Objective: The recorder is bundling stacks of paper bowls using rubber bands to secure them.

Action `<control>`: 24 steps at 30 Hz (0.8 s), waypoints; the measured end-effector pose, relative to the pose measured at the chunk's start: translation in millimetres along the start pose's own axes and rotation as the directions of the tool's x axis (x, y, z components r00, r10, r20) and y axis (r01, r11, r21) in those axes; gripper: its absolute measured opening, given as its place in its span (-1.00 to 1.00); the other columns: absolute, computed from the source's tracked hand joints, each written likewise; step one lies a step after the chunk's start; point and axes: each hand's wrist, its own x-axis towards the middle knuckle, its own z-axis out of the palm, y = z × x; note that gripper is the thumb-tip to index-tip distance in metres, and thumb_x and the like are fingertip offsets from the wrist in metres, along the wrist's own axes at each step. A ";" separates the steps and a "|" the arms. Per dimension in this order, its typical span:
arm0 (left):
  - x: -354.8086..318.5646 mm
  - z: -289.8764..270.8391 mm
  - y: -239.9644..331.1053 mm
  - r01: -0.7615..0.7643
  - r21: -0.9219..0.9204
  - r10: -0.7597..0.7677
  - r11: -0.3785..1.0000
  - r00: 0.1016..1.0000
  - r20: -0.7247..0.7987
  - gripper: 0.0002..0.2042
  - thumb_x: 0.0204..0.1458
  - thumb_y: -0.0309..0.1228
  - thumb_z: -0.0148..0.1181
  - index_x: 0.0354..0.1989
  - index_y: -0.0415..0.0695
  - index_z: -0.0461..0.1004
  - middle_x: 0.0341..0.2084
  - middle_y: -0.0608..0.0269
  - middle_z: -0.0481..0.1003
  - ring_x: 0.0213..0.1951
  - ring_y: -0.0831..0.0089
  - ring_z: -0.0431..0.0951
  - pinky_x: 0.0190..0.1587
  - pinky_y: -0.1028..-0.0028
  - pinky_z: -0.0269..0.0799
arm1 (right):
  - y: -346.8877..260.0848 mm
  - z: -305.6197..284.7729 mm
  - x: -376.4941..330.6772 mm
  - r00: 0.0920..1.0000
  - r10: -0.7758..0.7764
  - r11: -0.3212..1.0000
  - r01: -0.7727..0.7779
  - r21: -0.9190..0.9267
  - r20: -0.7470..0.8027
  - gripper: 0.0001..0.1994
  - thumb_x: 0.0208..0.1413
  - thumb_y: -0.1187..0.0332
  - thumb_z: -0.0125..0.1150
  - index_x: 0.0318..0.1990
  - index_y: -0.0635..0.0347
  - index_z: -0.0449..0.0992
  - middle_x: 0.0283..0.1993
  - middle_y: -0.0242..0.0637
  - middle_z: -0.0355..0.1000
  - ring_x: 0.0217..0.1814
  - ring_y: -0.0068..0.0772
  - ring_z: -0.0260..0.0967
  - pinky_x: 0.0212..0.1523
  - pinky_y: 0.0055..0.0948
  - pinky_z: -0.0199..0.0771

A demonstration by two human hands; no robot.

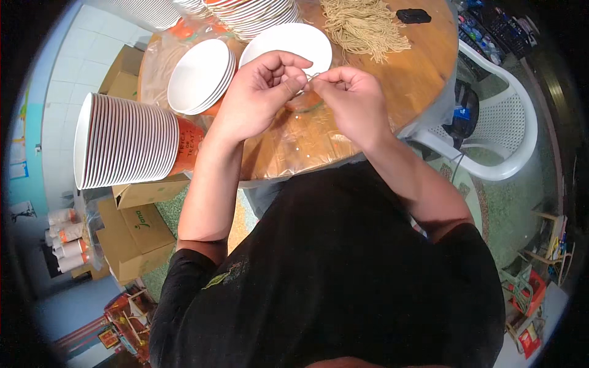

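Observation:
My left hand (261, 89) and my right hand (356, 101) meet over the table, both closed in a pinch. Between the fingertips shows a small bit of what looks like thin pale cord; the fingers hide most of it. Just beyond them an orange paper bucket with a white inside (285, 42) lies with its mouth toward me, partly covered by my hands. Left of my left hand rests a short nested stack of white-lined buckets (199, 76). A loose bundle of tan cords (362, 27) lies beyond my right hand.
A long stack of nested buckets (132, 141) lies at the table's left edge, with more stacked buckets (254, 15) at the back. A black object (413, 16) sits by the cords. A white plastic chair (503, 116) holding a dark bag stands right; cardboard boxes (135, 236) stand lower left.

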 end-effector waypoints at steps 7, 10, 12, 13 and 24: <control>7.1 -4.4 8.9 0.189 0.206 -0.198 0.960 0.980 0.026 -0.76 0.48 -0.48 0.27 0.21 -0.32 0.58 -0.18 0.35 0.67 -0.16 0.64 0.63 -0.02 0.56 0.57 | 13.6 -7.1 10.4 0.991 -0.117 0.992 0.119 -0.032 0.062 -0.87 0.37 0.46 0.47 -0.08 0.36 0.73 -0.19 -0.39 0.70 -0.18 -0.70 0.57 -0.16 -0.60 0.57; 10.4 -4.8 11.4 0.202 0.296 -0.218 0.934 0.976 0.025 -0.82 0.48 -0.46 0.28 0.10 -0.30 0.63 -0.18 0.35 0.68 -0.16 0.66 0.62 -0.04 0.55 0.56 | 15.8 -13.8 14.9 0.987 -0.141 0.983 0.149 -0.111 0.080 -0.87 0.37 0.46 0.48 -0.05 0.36 0.74 -0.18 -0.41 0.69 -0.15 -0.70 0.55 -0.12 -0.59 0.57; 11.3 -2.7 11.2 0.191 0.315 -0.204 0.930 0.979 0.009 -0.84 0.48 -0.46 0.28 0.06 -0.30 0.64 -0.18 0.36 0.68 -0.15 0.66 0.62 -0.04 0.55 0.56 | 16.0 -15.6 15.5 0.985 -0.148 0.976 0.161 -0.147 0.094 -0.86 0.38 0.45 0.48 -0.04 0.35 0.75 -0.18 -0.42 0.68 -0.14 -0.71 0.54 -0.11 -0.58 0.56; 11.7 -1.5 11.1 0.181 0.333 -0.189 0.925 0.982 -0.007 -0.86 0.48 -0.45 0.28 0.01 -0.29 0.65 -0.18 0.36 0.69 -0.15 0.66 0.62 -0.03 0.56 0.55 | 14.8 -15.6 15.2 0.987 -0.119 0.987 0.129 -0.095 0.105 -0.85 0.39 0.44 0.47 -0.03 0.36 0.75 -0.20 -0.43 0.67 -0.16 -0.71 0.52 -0.11 -0.58 0.56; 10.2 -4.4 1.8 0.133 0.311 -0.147 0.941 0.989 0.020 -0.87 0.44 -0.53 0.28 0.06 -0.27 0.62 -0.14 0.39 0.65 -0.12 0.66 0.61 -0.02 0.58 0.55 | 3.2 -14.1 10.7 0.982 0.077 0.977 -0.108 0.183 0.170 -0.81 0.43 0.31 0.46 -0.06 0.28 0.73 -0.25 -0.51 0.60 -0.30 -0.83 0.35 -0.32 -0.66 0.34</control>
